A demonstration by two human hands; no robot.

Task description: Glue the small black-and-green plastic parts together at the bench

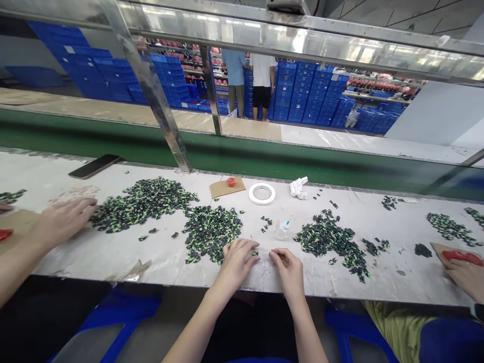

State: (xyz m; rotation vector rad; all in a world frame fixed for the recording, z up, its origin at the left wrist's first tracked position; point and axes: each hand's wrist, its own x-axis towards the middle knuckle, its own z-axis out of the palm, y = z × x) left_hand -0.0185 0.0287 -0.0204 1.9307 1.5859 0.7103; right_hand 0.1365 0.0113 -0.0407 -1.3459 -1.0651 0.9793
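Green-and-black parts (pixel 255 253) are what the two hands meet over: one tiny piece sits at the fingertips of the left hand (pixel 236 262), low in the middle of the frame, on the near edge of the bench (pixel 113 252). The left hand is narrowed, fingers curled down with the tips pinched on that piece. The right hand (pixel 289 267) lies just to the right of it, fingers also drawn together, but whether anything is held between them cannot be made out. The gap between the two hands runs left to right, and the piece lies on the left hand's side of it, so the left hand is the nearer. The piece is too small to read its long axis.

Just up and left of the left hand lies a heap of the same parts (pixel 212 232); a larger heap (pixel 145 201) sits further left, and another (pixel 333 242) to the right of the right hand. A small glue bottle (pixel 283 229) stands just above the hands, a roll of tape (pixel 261 193) further up.

At the left edge a co-worker's hand (pixel 62 219) rests flat near the large heap; at the right edge another person's hand (pixel 467 275) is cut off by the frame, beside a red object (pixel 463 257) that is hard to identify.
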